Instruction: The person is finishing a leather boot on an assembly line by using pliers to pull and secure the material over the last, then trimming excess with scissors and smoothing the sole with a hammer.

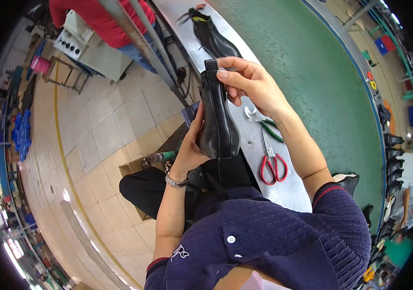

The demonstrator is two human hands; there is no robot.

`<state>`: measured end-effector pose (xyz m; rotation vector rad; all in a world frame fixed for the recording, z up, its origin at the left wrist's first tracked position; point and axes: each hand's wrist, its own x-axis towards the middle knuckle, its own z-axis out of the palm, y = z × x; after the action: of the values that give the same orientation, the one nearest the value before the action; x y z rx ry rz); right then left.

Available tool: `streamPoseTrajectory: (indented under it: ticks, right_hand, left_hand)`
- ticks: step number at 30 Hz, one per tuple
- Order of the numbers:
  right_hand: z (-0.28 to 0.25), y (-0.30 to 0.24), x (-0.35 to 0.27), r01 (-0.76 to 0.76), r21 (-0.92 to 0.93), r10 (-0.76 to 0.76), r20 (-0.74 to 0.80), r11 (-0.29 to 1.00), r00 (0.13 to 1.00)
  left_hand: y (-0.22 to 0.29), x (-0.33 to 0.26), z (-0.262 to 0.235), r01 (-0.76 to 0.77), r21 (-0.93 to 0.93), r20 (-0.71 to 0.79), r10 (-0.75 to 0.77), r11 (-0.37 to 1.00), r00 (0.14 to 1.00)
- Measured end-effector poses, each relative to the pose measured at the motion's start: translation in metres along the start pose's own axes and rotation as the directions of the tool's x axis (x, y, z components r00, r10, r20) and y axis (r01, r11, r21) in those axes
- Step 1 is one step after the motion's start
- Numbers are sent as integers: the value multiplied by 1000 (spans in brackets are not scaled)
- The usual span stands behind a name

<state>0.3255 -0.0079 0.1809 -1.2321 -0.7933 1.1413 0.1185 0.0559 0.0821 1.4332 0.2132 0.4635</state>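
Note:
A black leather ankle boot (pixel 220 116) is held up in front of me, its heel side with a vertical seam facing me. My left hand (pixel 192 150) is closed around its lower left side. At the top, my right hand (pixel 250 84) pinches the boot's edge beside the pull tab (pixel 210 65). Red-handled scissors (pixel 272 166) lie on the metal bench (pixel 283 193) below my right forearm. Partly behind that forearm is a green-handled cutting tool (pixel 264 123). Another black boot (pixel 212 36) rests farther along the bench, with a tool at its opening.
A green surface (pixel 322 96) runs along the bench's right side, with a dark shoe (pixel 346 182) near my right elbow. A metal post (pixel 141 38) stands at the far left of the bench, next to a person in red (pixel 90 14). Under my left arm is a cardboard box (pixel 131 166).

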Motion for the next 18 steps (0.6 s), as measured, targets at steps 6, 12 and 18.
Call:
streamPoseTrajectory:
  ticks: [6, 12, 18]
  right_hand:
    - [-4, 48, -10, 45, -226, -41, 22, 973, 999]
    - [38, 91, -68, 192, -386, -39, 371, 902, 928]
    - [86, 150, -108, 201, -590, 56, 387, 782, 920]
  left_hand:
    - [-6, -60, -16, 134, -58, -206, -143, 989, 968]
    - [-15, -124, -17, 246, -80, -340, -258, 966, 904]
    - [-41, -161, -24, 167, -324, -160, -228, 931, 960]
